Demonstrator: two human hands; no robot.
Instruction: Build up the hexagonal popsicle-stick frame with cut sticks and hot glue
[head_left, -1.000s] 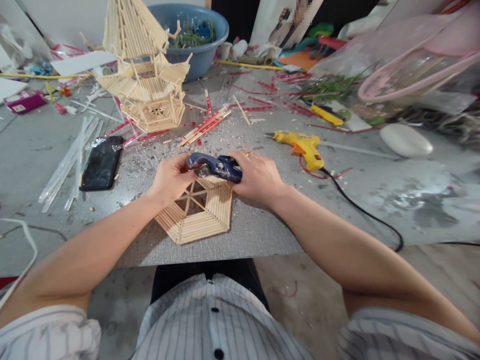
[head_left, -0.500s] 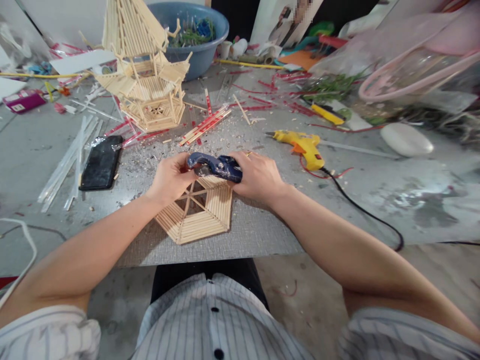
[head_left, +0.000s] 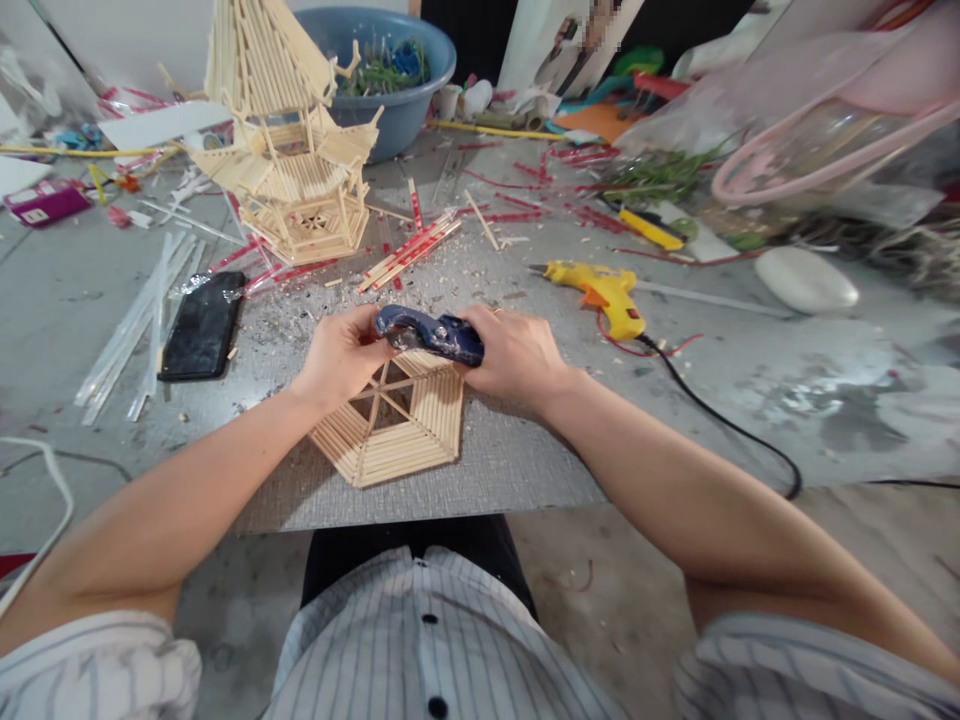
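A flat hexagonal panel of glued wooden sticks lies on a grey mat in front of me. My right hand is closed around blue-handled cutters, whose head points left over the panel's far edge. My left hand is closed at the cutter's tip, fingers pinched on the panel's far edge; what they pinch is hidden.
A tall stick pagoda model stands at the back left, a blue basin behind it. A yellow glue gun with a black cord lies to the right. A black phone, clear glue sticks and loose red-white sticks litter the surface.
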